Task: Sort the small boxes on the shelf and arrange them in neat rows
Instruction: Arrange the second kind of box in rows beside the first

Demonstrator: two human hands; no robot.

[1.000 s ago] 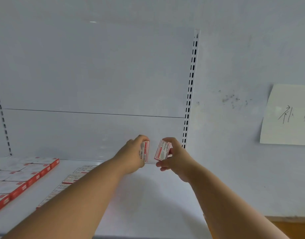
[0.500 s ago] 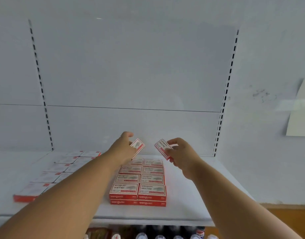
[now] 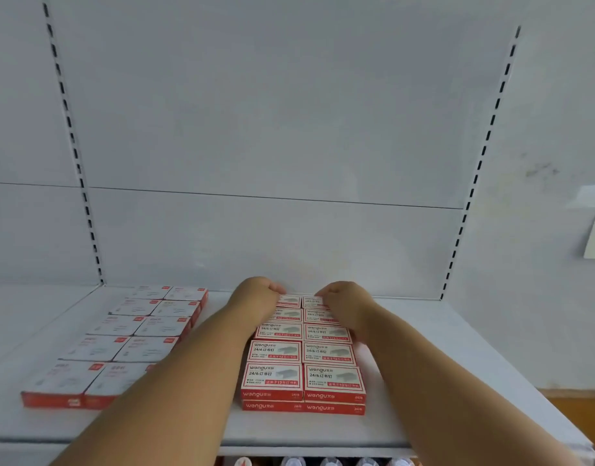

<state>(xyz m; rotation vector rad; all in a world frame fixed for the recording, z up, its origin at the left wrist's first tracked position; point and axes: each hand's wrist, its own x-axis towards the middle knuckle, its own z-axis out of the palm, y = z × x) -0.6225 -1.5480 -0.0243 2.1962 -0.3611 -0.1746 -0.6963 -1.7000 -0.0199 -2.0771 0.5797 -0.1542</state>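
Both hands (image 3: 256, 297) (image 3: 346, 301) lowered since earlier, boxes (image 3: 291, 301) now on stack's back row

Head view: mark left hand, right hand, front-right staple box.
left hand (image 3: 256, 299): head view, back of the hand.
right hand (image 3: 348, 302): head view, back of the hand.
front-right staple box (image 3: 333, 376): head view, top label.

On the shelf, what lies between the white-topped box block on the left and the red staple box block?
In the head view, the left forearm crosses that gap above bare shelf; no box lies between white-topped block and staple block.
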